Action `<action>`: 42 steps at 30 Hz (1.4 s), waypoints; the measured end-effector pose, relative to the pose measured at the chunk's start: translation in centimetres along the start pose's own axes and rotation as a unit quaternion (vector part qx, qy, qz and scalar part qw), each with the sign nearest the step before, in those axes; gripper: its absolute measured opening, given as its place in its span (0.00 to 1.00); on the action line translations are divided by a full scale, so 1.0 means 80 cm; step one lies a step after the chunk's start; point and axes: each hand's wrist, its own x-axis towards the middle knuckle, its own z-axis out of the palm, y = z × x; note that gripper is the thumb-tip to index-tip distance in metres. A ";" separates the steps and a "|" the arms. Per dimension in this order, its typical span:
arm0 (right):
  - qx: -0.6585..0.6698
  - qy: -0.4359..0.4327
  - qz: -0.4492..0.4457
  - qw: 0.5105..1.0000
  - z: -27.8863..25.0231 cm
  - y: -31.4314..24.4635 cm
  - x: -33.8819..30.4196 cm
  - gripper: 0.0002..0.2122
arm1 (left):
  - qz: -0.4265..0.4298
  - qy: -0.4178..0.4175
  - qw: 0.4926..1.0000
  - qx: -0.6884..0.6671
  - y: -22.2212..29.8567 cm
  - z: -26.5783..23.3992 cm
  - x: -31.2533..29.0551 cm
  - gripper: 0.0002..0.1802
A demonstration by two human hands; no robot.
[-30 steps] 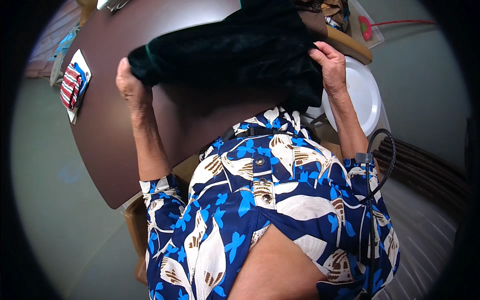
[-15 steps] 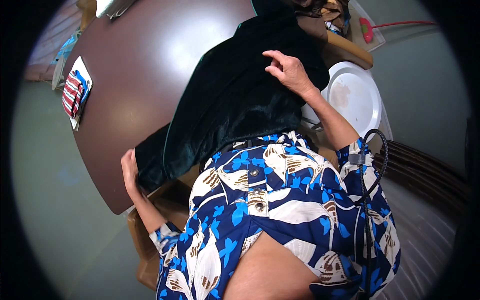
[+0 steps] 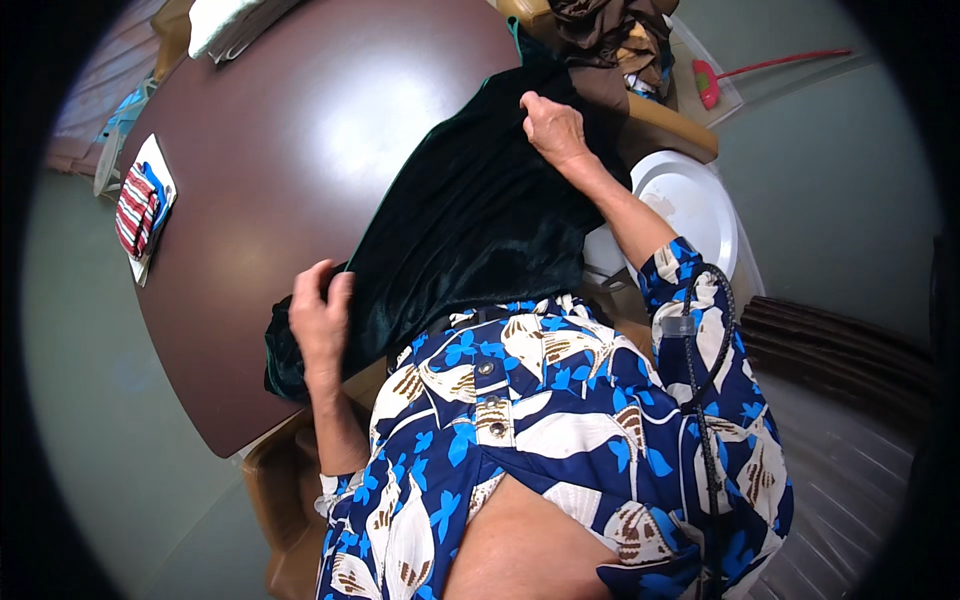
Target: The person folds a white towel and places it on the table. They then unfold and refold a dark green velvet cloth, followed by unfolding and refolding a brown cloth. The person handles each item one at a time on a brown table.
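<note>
A dark green velvet cloth (image 3: pixel 465 195) with a bright green edge spreads from my lap over the right part of a brown table. My left hand (image 3: pixel 320 325) is over the cloth's left end, its bent fingers and thumb apart beside the green edge. Farther away, my right hand (image 3: pixel 555 130) is closed on the velvet near its upper part, with the fingertips partly hidden.
Bare brown tabletop (image 3: pixel 240 180) lies left of the cloth. A striped folded cloth (image 3: pixel 137 210) rests at its left edge, and a white stack (image 3: pixel 225 25) at the far edge. A white round lid or basin (image 3: pixel 690 205) and a tan chair (image 3: pixel 670 130) stand on the right.
My left hand has left the cloth's lower left end and moved right and up onto it. The right hand's fingers have closed on the velvet. The view has shifted slightly.
</note>
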 end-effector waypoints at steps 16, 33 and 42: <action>0.228 0.309 0.053 0.922 -0.043 0.010 0.127 0.07 | 0.074 0.095 0.963 -0.240 0.030 0.012 0.103 0.10; 0.186 0.053 -0.026 0.981 0.067 -0.115 0.202 0.06 | 0.232 0.095 0.968 -0.021 0.082 0.040 0.132 0.09; 0.212 -0.067 -0.025 0.975 0.042 -0.092 0.129 0.13 | 0.183 -0.056 0.963 0.190 0.038 0.108 0.109 0.25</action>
